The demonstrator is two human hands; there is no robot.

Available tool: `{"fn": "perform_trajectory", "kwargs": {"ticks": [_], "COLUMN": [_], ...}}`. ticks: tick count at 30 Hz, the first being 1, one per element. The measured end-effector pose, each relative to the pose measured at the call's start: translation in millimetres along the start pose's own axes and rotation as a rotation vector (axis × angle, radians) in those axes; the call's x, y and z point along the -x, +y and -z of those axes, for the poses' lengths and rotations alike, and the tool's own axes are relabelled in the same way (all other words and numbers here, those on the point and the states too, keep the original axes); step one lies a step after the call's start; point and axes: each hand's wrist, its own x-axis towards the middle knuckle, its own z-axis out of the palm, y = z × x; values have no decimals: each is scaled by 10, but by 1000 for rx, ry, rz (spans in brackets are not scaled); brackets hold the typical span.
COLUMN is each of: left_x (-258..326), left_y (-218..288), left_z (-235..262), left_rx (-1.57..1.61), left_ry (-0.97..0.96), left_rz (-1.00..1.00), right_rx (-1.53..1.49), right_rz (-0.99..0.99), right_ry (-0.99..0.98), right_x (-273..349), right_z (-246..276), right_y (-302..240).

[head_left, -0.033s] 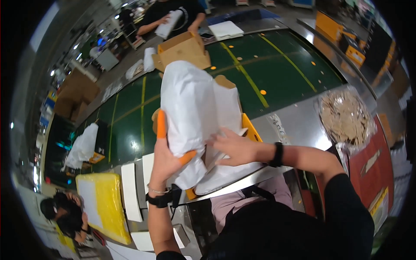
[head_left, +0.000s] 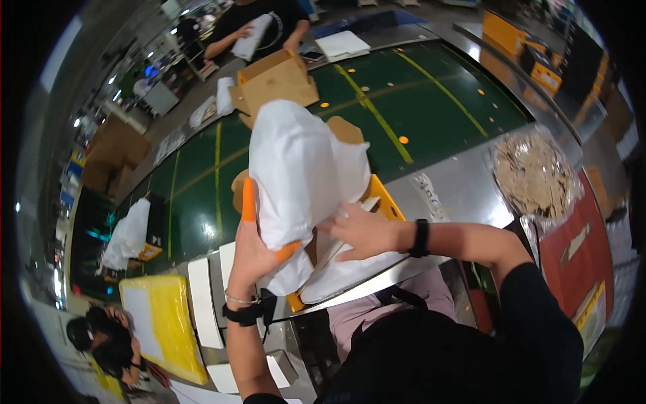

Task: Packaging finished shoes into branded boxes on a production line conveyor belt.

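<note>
My left hand (head_left: 254,252), with orange covers on its thumb and a finger, grips the side of a bulky bundle wrapped in white paper (head_left: 289,168). What the wrapping holds is hidden. The bundle stands tilted over an open yellow-and-brown cardboard box (head_left: 385,198), whose flaps show around it. My right hand (head_left: 369,232) reaches over the box's near right part, its thumb apart from its fingers. Its fingertips touch the white paper at the lower right of the bundle and are partly hidden there.
A green conveyor belt (head_left: 282,114) with yellow stripes runs beyond the box. Across it a person handles another cardboard box (head_left: 277,84) and a white roll. A bag of brown pieces (head_left: 535,175) lies right; a yellow-wrapped stack (head_left: 176,330) and white boxes (head_left: 204,303) lie left.
The top of the white bundle has dipped slightly and shifted a little right relative to the belt. Both hands keep nearly the same places; the whole view has shifted slightly.
</note>
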Motion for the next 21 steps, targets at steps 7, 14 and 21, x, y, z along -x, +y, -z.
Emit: {"fn": "perform_trajectory", "kwargs": {"ticks": [7, 14, 21], "left_x": [23, 0, 104], "left_y": [-111, -173, -81], "left_z": [-570, -865, -884], "left_rx": [-679, -647, -833], "left_ry": [-711, -797, -789], "left_rz": [-374, -163, -215], "right_rx": [-30, 191, -273], "right_rz": [62, -30, -186], "right_ry": [-163, -117, 331], "right_x": [421, 555, 1761], "right_z": [-491, -444, 385], "right_y": [280, 202, 458]}}
